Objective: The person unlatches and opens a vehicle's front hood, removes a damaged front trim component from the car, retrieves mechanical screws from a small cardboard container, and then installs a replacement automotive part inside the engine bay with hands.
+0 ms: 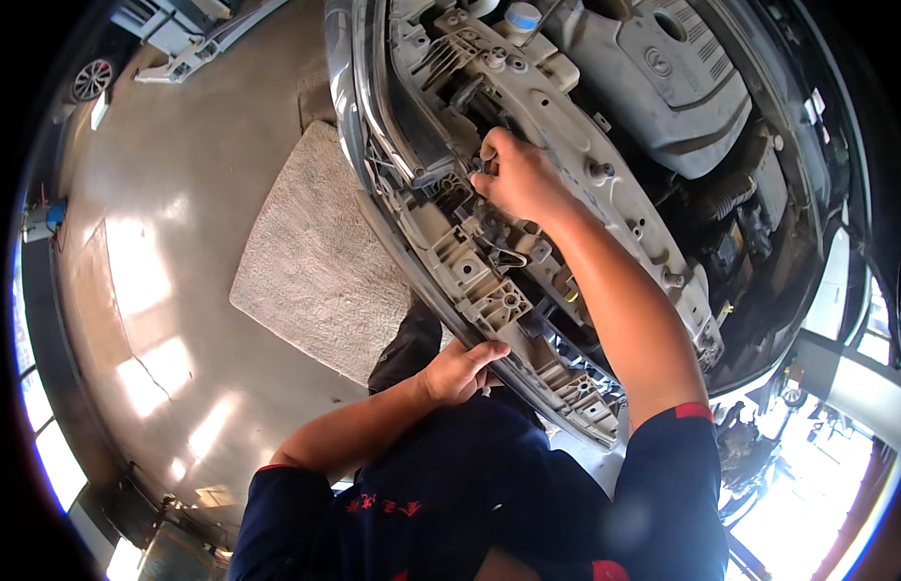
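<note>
In front of me is a car with its engine bay exposed. My left hand (460,374) grips the edge of the loosened-looking front bumper (410,263), thumb on top and the other fingers hidden beneath. Reaching farther in, my right hand (524,180) is closed, with thumb and forefinger curled together by the gap between the bumper and the pale front crossmember (571,145). Whatever its fingertips hold, if anything, is too small or too shaded to make out. Between the two hands run plastic brackets (467,268) and dark wiring along the inner side of the bumper.
A grey engine cover (664,92) and a blue-capped reservoir (521,19) sit beyond the crossmember. A rough light mat (310,247) lies on the shiny floor left of the bumper. Farther off are a lift arm (194,63) and a car wheel (92,79).
</note>
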A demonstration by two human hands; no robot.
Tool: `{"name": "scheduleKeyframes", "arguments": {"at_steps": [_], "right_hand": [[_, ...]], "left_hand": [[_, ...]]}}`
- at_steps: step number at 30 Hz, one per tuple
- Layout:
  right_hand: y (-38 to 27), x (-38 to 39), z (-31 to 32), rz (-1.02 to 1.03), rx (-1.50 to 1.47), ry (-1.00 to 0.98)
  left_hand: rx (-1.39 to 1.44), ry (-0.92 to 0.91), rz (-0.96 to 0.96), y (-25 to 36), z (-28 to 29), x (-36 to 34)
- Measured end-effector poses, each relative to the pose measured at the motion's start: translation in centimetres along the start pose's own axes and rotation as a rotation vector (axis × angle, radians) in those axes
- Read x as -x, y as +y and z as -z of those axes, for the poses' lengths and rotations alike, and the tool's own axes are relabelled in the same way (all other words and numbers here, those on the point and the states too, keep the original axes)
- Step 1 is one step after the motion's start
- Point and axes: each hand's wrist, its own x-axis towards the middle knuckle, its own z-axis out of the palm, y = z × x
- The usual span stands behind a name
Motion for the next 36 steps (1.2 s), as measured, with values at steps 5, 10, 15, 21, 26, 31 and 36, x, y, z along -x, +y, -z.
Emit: {"name": "scheduleKeyframes", "arguments": {"at_steps": [5, 10, 15, 21, 26, 31, 36], "right_hand": [[0.0, -0.6, 4.5, -0.214, -0.981, -0.321], [2.1, 0.3, 4.0, -0.149, -1.009, -0.422], [1.8, 0.6, 3.9, -0.072, -0.929, -0.461], [0.8, 0.7, 4.1, -0.050, -0.744, -0.460], [0.4, 0.3, 4.4, 0.008, -0.493, -0.455], [-1.0, -0.1, 5.5, 0.068, -0.278, -0.472], [-0.1, -0.5, 5.2, 0.136, -0.359, -0.468]], "left_hand": [[-0.002, 0.061, 0.013, 0.4, -0.5, -0.6], [-0.096, 0.099, 0.113, 0.9, -1.0, -1.3], [-0.082, 0.092, 0.123, 1.2, -1.9, -1.0], [-0.092, 0.078, 0.074, 0.6, -1.9, -1.2], [-0.157, 0.092, 0.066, 1.4, -3.0, -0.1], [-0.766, -0.015, -0.254, 2.1, -3.0, 0.7], [-0.287, 0.160, 0.095, 2.8, -4.7, 0.8]]}}
